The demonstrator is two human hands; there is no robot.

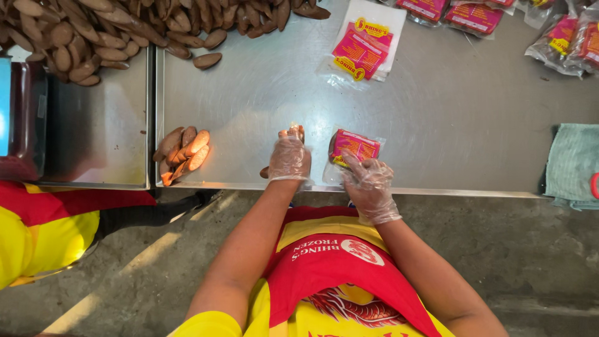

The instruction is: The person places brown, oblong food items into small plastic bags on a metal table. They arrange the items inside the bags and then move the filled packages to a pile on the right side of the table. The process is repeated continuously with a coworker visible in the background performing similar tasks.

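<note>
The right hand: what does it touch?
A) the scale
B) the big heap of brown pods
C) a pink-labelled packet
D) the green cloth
C: the right hand has its fingers on the pink-labelled packet at the table edge.

Even, bright light; sharp picture
Soft glare on the steel table (262, 93); slanted light streaks cross the floor (143, 262); edges bend slightly.

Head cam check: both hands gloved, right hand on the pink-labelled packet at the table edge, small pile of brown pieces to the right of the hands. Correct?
Not quite. In the head view the small pile of brown pieces lies to the left of the hands, not the right. The rest holds: the left hand and right hand both wear clear gloves, and the right hand's fingers rest on the pink-labelled packet near the edge of the steel table.
</note>
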